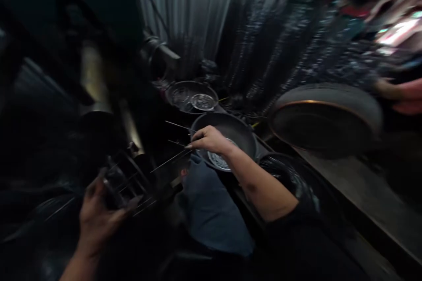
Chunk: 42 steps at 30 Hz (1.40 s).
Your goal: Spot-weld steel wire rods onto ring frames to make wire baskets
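Note:
My right hand (pixel 208 138) is closed on several thin metal rods (pixel 171 160) that point out to the left. It is above the near rim of a round dark pan (pixel 244 134), in which a coil of pale metal pieces (pixel 218 160) lies. At the lower left, my left hand (pixel 99 213) has its thumb and fingers round a small wire-like metal frame (pixel 123 180). Motion blur and darkness hide the frame's details.
Behind the first pan sits a second pan (pixel 178 92) with metal pieces. A large round basin (pixel 326 118) stands at the right, near another person's arm (pixel 409 92). Metal cylinders (pixel 94 74) are at the left. Dark bundles (pixel 257 48) lean against the corrugated wall.

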### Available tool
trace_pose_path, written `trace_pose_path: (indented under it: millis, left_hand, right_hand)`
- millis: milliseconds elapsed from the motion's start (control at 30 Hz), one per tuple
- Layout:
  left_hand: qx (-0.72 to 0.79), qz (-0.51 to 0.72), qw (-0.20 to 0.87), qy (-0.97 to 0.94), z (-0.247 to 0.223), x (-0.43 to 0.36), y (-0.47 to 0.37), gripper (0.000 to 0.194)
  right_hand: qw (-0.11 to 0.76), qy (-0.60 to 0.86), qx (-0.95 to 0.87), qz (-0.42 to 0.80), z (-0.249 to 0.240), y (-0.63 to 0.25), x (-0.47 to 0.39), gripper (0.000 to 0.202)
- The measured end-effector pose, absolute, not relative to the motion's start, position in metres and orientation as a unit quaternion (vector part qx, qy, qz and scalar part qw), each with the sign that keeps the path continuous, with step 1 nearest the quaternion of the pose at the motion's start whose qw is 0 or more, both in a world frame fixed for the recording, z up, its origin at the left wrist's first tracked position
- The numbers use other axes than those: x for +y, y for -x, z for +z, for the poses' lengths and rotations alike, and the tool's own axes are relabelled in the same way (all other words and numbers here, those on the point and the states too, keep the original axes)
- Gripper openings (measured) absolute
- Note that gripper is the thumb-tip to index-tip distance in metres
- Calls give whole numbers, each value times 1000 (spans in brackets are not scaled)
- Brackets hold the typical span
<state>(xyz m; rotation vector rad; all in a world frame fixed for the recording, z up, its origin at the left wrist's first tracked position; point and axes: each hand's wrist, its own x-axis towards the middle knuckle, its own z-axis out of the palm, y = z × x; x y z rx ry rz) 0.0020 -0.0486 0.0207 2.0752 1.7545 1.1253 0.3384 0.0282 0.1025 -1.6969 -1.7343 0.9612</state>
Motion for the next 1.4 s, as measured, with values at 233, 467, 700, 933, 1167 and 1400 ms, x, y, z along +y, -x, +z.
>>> trace_pose_path:
  millis: [233,467,700,933,1167,1400]
  left_hand:
    - [570,431,141,-685,6,-43,-1,93]
    - [522,470,153,-695,1,-36,2,92]
    - [513,475,148,-700,-1,-28,4,91]
    - [512,460,149,-710,3,-18,8,96]
    - [513,469,167,-700,4,-13,8,96]
    - [475,488,150,-717,9,-8,10,92]
  right_hand:
    - [314,592,-561,486,91,-314,52,25]
    - [337,574,-535,521,79,-312,65,32]
    - [318,575,-554,512,79,-302,73,32]
    - [294,572,-559,523,88,-299,80,32]
    - [289,578,-563,516,94,-299,84,32]
    - [287,576,-551,531,98,-295,88,32]
